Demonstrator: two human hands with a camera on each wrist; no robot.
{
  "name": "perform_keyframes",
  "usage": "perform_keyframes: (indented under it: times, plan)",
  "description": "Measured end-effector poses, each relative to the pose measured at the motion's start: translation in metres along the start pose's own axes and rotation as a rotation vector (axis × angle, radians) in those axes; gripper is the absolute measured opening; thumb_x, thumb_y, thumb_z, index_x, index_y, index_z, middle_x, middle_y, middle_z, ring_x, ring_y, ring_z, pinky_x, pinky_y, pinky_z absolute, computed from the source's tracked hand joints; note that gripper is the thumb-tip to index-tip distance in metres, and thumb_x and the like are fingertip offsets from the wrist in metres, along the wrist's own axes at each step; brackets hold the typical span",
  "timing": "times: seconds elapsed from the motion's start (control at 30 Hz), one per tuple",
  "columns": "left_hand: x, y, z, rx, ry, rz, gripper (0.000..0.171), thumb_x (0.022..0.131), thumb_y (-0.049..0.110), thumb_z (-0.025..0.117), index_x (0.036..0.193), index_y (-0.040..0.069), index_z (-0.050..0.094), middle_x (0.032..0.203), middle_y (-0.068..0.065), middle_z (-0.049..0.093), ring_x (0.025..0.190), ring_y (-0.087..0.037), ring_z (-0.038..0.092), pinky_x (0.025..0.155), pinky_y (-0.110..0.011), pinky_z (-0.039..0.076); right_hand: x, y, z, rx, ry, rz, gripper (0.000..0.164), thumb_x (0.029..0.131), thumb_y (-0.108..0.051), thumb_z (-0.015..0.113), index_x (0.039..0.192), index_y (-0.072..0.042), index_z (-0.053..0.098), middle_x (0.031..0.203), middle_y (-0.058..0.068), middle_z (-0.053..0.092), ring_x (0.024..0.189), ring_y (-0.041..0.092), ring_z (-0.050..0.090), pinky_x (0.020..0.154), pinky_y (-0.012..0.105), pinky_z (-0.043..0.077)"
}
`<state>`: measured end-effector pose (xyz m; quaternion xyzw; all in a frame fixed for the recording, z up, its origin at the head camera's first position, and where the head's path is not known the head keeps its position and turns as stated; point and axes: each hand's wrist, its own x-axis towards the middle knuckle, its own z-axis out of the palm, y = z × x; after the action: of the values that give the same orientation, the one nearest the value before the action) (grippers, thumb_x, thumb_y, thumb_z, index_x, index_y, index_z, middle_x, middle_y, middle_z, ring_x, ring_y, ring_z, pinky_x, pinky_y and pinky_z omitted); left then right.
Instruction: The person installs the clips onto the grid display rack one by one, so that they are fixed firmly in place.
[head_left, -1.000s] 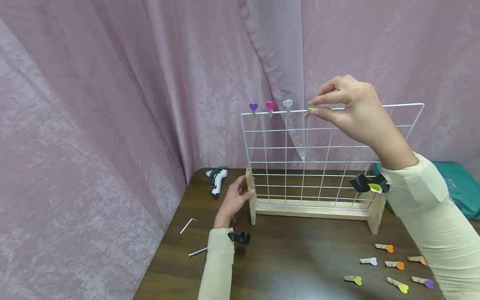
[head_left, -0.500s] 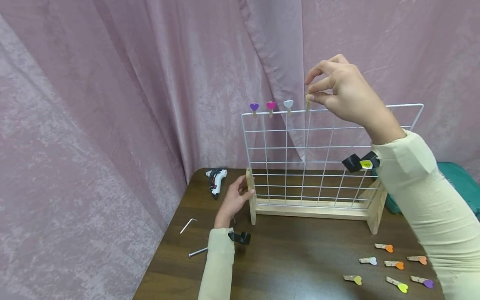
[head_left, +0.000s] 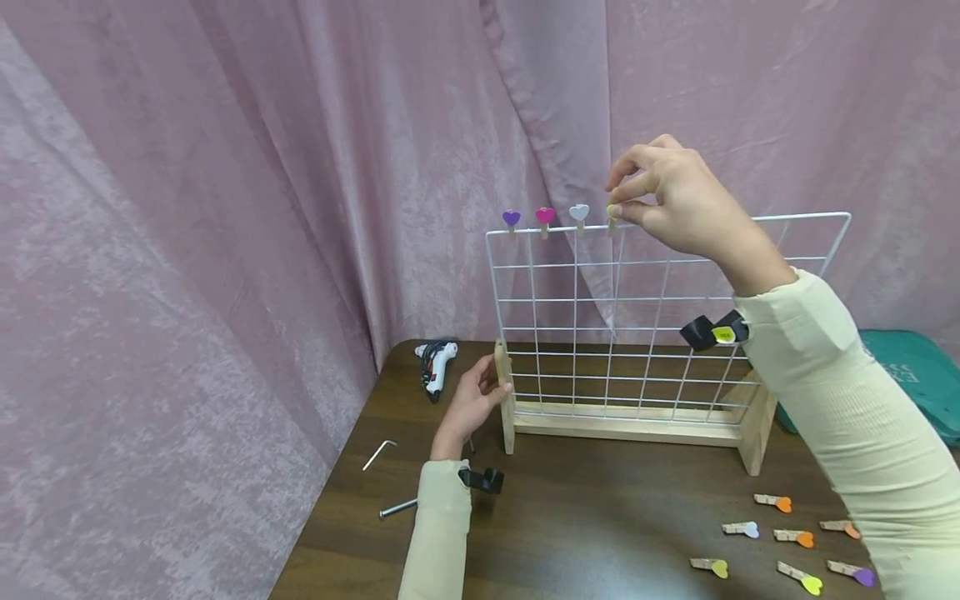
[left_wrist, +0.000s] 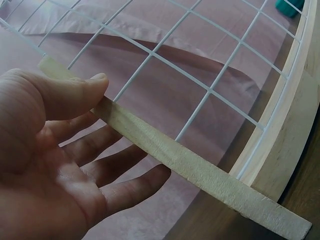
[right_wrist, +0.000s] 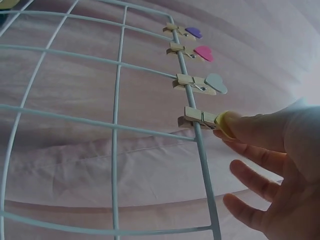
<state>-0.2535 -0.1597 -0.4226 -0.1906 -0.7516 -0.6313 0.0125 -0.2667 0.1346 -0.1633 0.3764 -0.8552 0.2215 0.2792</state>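
Observation:
My right hand (head_left: pixel 678 200) pinches the yellow-heart end of a small wooden clothespin (right_wrist: pixel 197 117) between thumb and fingers. In the right wrist view, the clothespin's jaws sit across the top wire of the white grid rack (head_left: pixel 575 300). Along that same wire stand clothespins with a purple heart (head_left: pixel 512 218), a pink heart (head_left: pixel 545 216) and a white heart (head_left: pixel 579 213). Down at the rack's left side, my left hand (head_left: pixel 467 410) holds the upright wooden end piece (left_wrist: pixel 165 145), thumb on its edge and fingers behind it.
Several heart clothespins, one with a white heart (head_left: pixel 741 529), lie on the table (head_left: pixel 600 517) at the front right. On the left are a glue gun (head_left: pixel 437 367), a hex key (head_left: pixel 379 454) and a bolt (head_left: pixel 397 507). A green bag (head_left: pixel 911 375) lies behind my right arm.
My right hand rose and shifted left, then came down slightly. The yellow-heart clothespin went from tilted at the top wire to upright on it. My left hand has kept its hold.

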Motion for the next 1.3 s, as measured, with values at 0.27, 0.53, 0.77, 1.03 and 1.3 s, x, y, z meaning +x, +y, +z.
perform_keyframes:
  times: [0.27, 0.53, 0.77, 1.03, 1.3]
  plan:
    - [0.002, 0.0, -0.001, 0.004, -0.005, 0.021, 0.047, 0.086, -0.007, 0.057, 0.13, -0.007, 0.042, 0.13, -0.024, 0.049, 0.12, -0.036, 0.044, 0.101, -0.046, 0.035, -0.002, -0.002, 0.001, 0.005, -0.056, 0.114, 0.015, 0.087, -0.01, 0.062, 0.093, 0.0, 0.071, 0.1, 0.008, 0.058, 0.093, 0.028, 0.045, 0.077, 0.041, 0.034]
    - [0.003, -0.003, -0.004, 0.005, 0.002, 0.015, 0.047, 0.086, -0.007, 0.057, 0.13, -0.008, 0.042, 0.129, -0.023, 0.05, 0.12, -0.037, 0.045, 0.1, -0.045, 0.037, -0.01, -0.006, -0.005, 0.036, -0.037, 0.159, 0.026, 0.09, -0.021, 0.06, 0.11, -0.006, 0.065, 0.111, 0.013, 0.057, 0.108, 0.035, 0.043, 0.089, 0.055, 0.03]
    - [0.004, -0.001, -0.005, 0.012, 0.009, 0.024, 0.046, 0.086, -0.006, 0.057, 0.13, -0.006, 0.043, 0.129, -0.024, 0.05, 0.12, -0.038, 0.045, 0.1, -0.047, 0.036, -0.028, -0.011, -0.014, 0.042, 0.058, 0.133, 0.028, 0.088, -0.014, 0.059, 0.115, -0.007, 0.063, 0.112, 0.013, 0.057, 0.108, 0.034, 0.045, 0.088, 0.055, 0.031]
    - [0.003, 0.001, -0.006, 0.037, 0.016, 0.0, 0.046, 0.086, -0.004, 0.058, 0.13, -0.006, 0.043, 0.127, -0.022, 0.051, 0.118, -0.033, 0.048, 0.099, -0.044, 0.038, -0.062, -0.015, -0.011, 0.046, 0.218, 0.052, 0.032, 0.081, -0.003, 0.066, 0.113, -0.005, 0.064, 0.109, 0.012, 0.058, 0.106, 0.03, 0.048, 0.079, 0.045, 0.035]
    - [0.001, 0.005, -0.008, 0.029, 0.014, -0.001, 0.047, 0.086, -0.006, 0.057, 0.13, -0.009, 0.041, 0.128, -0.025, 0.05, 0.119, -0.036, 0.046, 0.1, -0.046, 0.035, -0.099, -0.011, -0.001, 0.026, 0.209, 0.008, 0.036, 0.075, 0.002, 0.07, 0.11, -0.005, 0.065, 0.11, 0.011, 0.058, 0.104, 0.027, 0.049, 0.075, 0.031, 0.035]
